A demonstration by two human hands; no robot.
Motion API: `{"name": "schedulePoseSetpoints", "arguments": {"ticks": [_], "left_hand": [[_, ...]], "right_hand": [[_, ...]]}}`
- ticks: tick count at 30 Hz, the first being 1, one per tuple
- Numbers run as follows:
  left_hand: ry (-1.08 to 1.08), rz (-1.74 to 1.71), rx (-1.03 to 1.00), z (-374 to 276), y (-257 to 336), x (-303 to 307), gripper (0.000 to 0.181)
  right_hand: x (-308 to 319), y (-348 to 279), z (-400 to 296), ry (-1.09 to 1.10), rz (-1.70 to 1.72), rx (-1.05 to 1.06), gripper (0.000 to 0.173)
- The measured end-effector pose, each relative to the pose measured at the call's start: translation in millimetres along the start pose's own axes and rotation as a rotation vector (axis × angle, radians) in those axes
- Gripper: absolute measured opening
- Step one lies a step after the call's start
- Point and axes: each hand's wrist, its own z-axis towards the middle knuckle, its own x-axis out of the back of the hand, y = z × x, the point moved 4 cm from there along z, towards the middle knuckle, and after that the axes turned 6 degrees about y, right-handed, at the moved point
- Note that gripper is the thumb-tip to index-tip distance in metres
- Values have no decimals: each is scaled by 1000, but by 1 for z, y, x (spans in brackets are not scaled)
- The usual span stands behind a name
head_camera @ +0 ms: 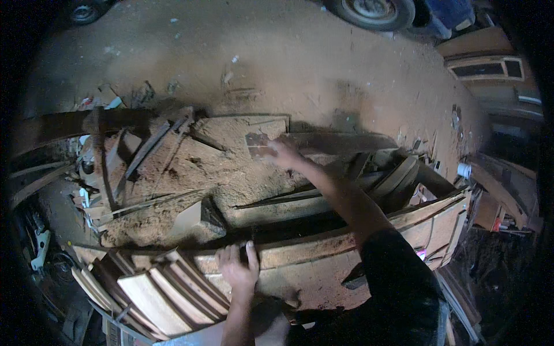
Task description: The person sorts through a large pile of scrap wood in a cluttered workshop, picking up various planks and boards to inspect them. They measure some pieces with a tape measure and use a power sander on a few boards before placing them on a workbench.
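Note:
My right hand (281, 153) reaches across a sawdust-covered wooden bin and lies at the end of a dark wooden board (337, 142); blur hides how its fingers meet the wood. Nearer to me, my left hand (238, 266) rests on the bin's near wooden rim (303, 255), its thumb apart from the fingers. Several cut boards (160, 298) lean in a row just left of that hand. Between the hands, sawdust (203, 173) and an angular wood offcut (199, 218) lie in the bin.
Narrow wood strips (147, 149) and an upright post (101, 160) stand at the left. More planks (398, 177) fill the bin's right end. A vehicle wheel (372, 11) is on the dirt floor beyond. A white roll (464, 170) lies at the right.

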Motion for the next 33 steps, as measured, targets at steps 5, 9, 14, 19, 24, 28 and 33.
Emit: {"name": "schedulePoseSetpoints", "arguments": {"ticks": [5, 9, 14, 19, 24, 28, 33], "left_hand": [[-59, 28, -30, -6, -18, -15, 29], [-59, 36, 41, -10, -22, -15, 31], [13, 43, -85, -5, -15, -18, 24], [-35, 60, -110, -7, -16, -18, 21], [-3, 82, -102, -10, -14, -16, 16], [-179, 111, -78, -28, -26, -13, 43], [-94, 20, -168, -18, -26, -16, 37]], "right_hand": [[-49, 42, 125, 63, 56, -46, 80], [-60, 29, 116, -153, -111, -124, 86], [-58, 38, 62, -256, -321, 66, 84], [-53, 80, -24, -194, -170, 279, 66], [-44, 145, 88, 292, -7, -25, 51], [-61, 212, 173, 288, 287, -311, 69], [-81, 232, 175, 225, 174, -233, 66]]}}
